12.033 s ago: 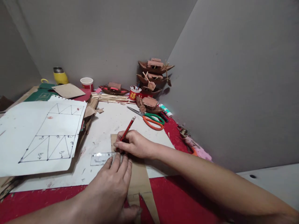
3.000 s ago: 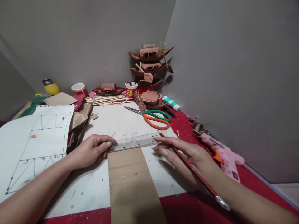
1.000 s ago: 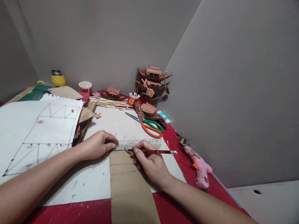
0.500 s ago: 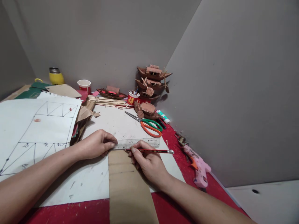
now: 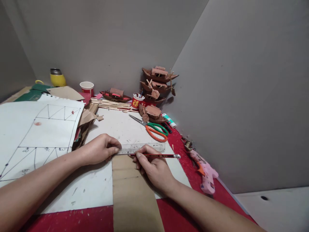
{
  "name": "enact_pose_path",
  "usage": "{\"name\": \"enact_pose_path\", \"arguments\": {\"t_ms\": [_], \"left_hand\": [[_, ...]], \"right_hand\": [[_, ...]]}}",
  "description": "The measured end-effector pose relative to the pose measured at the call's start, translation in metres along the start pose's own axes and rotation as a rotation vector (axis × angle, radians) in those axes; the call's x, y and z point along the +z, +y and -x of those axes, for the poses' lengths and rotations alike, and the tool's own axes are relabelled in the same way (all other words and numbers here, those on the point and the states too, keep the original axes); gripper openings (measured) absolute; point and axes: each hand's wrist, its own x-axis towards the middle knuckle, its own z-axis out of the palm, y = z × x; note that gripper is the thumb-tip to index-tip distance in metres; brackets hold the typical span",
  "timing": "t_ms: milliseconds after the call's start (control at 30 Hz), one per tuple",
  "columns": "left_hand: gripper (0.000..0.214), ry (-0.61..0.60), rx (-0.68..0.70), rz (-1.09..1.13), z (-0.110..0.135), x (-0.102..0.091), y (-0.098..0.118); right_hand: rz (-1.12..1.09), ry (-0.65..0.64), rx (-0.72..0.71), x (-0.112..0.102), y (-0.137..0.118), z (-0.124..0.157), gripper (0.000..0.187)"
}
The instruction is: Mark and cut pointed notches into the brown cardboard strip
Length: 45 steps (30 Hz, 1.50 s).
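little has been shifted: the ruler (image 5: pixel 147 148) is kept pinched by the left hand (image 5: pixel 101 150), the pencil (image 5: pixel 160 156) clasped by the right hand (image 5: pixel 152 167).

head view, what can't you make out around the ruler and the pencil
All in the head view:
The left end of the ruler lies under the fingers of the left hand; its numbers are too small to read.
The tip of the pencil in the right hand is too small to tell whether it touches the cardboard strip.
The cardboard strip's near end is cut off by the bottom edge.
The drawing sheet is cut off by the left edge; its labels are too small to read.
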Motion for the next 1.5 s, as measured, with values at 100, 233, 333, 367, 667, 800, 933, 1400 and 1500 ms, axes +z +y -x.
{"name": "enact_pose_path", "arguments": {"t_ms": [100,233,333,367,667,800,933,1400,1500], "left_hand": [[0.025,0.002,-0.012,-0.006,0.0004,-0.0001,0.0012],[0.025,0.014,0.004,-0.024,0.0001,-0.0005,0.0019],[0.025,0.010,-0.003,-0.030,-0.0003,-0.0007,0.0024],[0.025,0.009,-0.003,-0.031,-0.0004,-0.0008,0.0027],[0.025,0.002,0.005,-0.025,-0.0001,-0.0006,0.0032],[0.026,-0.001,-0.012,-0.017,-0.0002,-0.0002,0.0014],[0.025,0.002,-0.007,-0.031,-0.0004,-0.0003,0.0015],[0.024,-0.006,0.013,-0.013,-0.0016,-0.0004,-0.0002],[0.023,0.001,0.022,-0.011,-0.0019,0.0002,-0.0002]], "right_hand": [[-0.045,0.001,0.039,0.0002,-0.0028,0.0002,0.018],[-0.032,0.002,0.024,-0.0004,-0.0034,0.0002,0.019],[-0.022,-0.009,0.019,-0.0011,-0.0023,-0.0001,0.020],[-0.027,-0.010,0.028,-0.0013,-0.0021,-0.0002,0.020],[-0.062,-0.017,0.045,-0.0017,-0.0024,-0.0001,0.021],[-0.070,-0.010,0.050,-0.0018,-0.0037,-0.0006,0.021],[-0.079,-0.016,0.052,-0.0021,-0.0022,-0.0010,0.021],[-0.179,-0.023,0.041,-0.0036,-0.0033,-0.0015,0.018],[-0.148,-0.049,0.019,-0.0026,-0.0025,0.0005,0.014]]}}
